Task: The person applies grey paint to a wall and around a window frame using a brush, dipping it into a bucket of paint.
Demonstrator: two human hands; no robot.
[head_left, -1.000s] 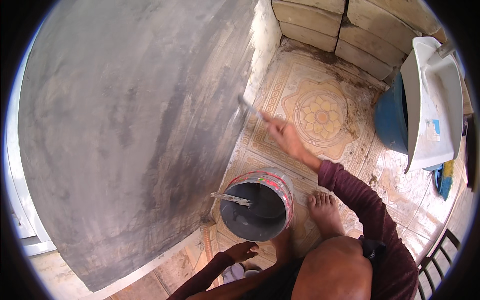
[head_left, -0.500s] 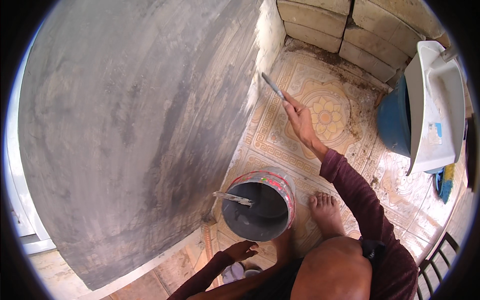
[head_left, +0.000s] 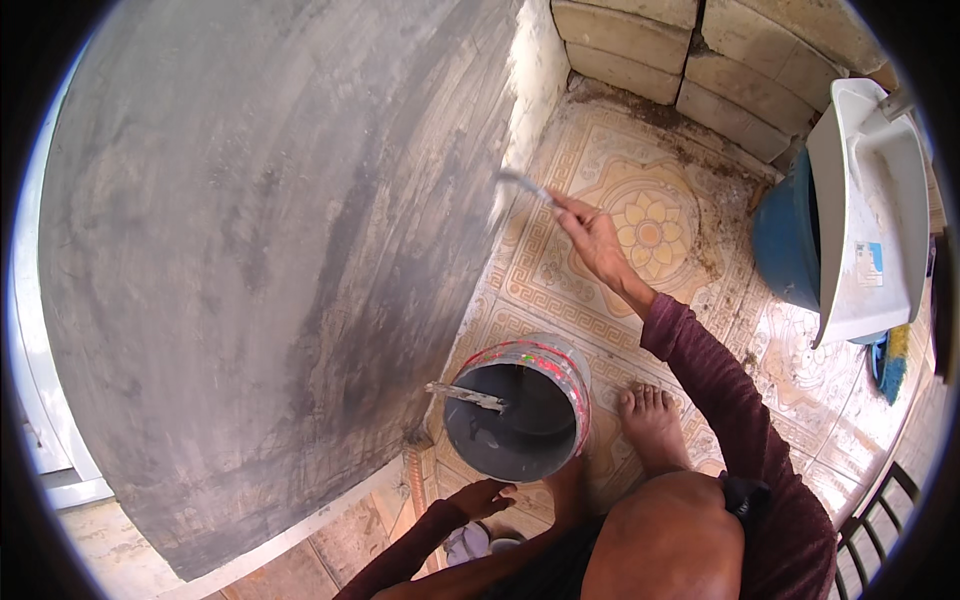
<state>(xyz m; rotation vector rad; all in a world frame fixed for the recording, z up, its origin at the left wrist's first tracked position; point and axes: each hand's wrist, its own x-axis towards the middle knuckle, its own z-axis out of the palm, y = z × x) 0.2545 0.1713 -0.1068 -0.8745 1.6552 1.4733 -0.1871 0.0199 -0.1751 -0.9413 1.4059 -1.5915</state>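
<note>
My right hand (head_left: 592, 238) is closed round the handle of a paintbrush (head_left: 527, 186). The brush's grey-coated end reaches the wall's right edge, where grey paint meets a bare white strip (head_left: 527, 90). Grey, streaky paint covers most of the wall (head_left: 270, 250). Below stands a bucket (head_left: 575, 365) with red marks round its rim, holding dark grey paint (head_left: 530, 415). A paint-smeared stick (head_left: 466, 397) leans out over the bucket's left rim. Close to the bucket's near side hangs my left hand (head_left: 482, 496), its fingers loosely apart and nothing seen in them.
Patterned tiles (head_left: 650, 235) cover the floor round my bare foot (head_left: 652, 430). On the right, a white plastic basin-like piece (head_left: 865, 220) leans against a blue tub (head_left: 785, 240), with a brush head (head_left: 888, 368) below. Stacked blocks (head_left: 735, 90) line the far side.
My right hand has moved a little to the left, and the brush tip has swung down and left along the wall's edge. My left hand and the bucket look unchanged.
</note>
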